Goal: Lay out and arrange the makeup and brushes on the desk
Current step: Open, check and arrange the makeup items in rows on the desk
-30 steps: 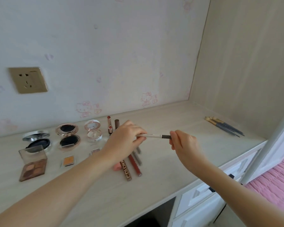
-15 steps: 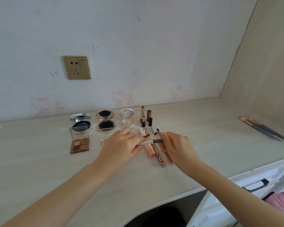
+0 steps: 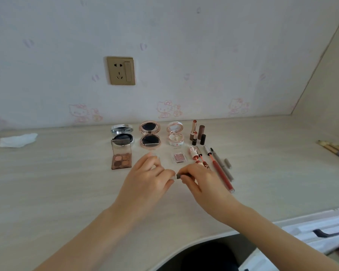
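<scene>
Both hands meet low over the pale wood-grain desk (image 3: 67, 182), just in front of the laid-out makeup. The left hand (image 3: 147, 180) has its fingers curled round the pale end of a slim white-and-dark-grey cosmetic pencil (image 3: 178, 176). The right hand (image 3: 203, 182) pinches the dark grey end between thumb and fingertips (only a short stretch of the pencil shows between the two hands). Along the back stand three open compacts: a round silver compact (image 3: 122, 133), a round rose-gold compact (image 3: 150, 134) and a white-and-pink round compact (image 3: 175, 133), with a cluster of upright lipsticks (image 3: 193, 132) beside them. A brown four-pan eyeshadow palette with a raised clear lid (image 3: 121, 158) lies just in front of the silver compact, and a small square pink eyeshadow pan (image 3: 179, 157) lies just beyond the hands. A long red lip-gloss tube (image 3: 222, 176) and a grey liner pencil (image 3: 224, 168) lie side by side right of the right hand. A bundle of gold-ferruled brushes (image 3: 335, 150) lies well apart at the far right edge.
</scene>
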`<act>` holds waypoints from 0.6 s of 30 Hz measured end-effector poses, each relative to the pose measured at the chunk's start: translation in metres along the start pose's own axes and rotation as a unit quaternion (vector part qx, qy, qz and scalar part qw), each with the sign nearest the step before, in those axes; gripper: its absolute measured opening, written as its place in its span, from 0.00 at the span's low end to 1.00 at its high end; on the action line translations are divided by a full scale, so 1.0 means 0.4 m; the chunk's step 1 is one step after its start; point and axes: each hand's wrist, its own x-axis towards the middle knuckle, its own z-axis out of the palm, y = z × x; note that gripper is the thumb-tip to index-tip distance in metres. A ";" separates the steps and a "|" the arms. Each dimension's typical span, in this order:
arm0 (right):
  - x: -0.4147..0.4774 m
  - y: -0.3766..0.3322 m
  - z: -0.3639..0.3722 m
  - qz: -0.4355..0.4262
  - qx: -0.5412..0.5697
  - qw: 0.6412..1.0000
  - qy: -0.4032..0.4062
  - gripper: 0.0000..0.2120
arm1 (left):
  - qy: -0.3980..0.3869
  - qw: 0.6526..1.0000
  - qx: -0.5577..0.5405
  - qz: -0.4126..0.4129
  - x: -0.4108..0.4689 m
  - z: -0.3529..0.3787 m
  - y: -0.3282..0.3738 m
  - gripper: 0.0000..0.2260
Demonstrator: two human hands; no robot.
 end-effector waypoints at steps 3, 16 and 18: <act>-0.003 0.026 0.028 -0.056 -0.097 0.994 0.015 0.10 | -0.006 1.000 0.011 -0.001 -0.019 0.013 -0.003 0.11; -0.022 0.012 0.072 -0.148 -0.228 0.949 0.158 0.07 | -0.090 0.994 0.052 -0.042 -0.034 0.011 0.004 0.19; -0.021 0.008 0.071 -0.157 -0.237 0.943 0.172 0.08 | -0.108 0.992 0.041 -0.051 -0.036 0.005 0.004 0.16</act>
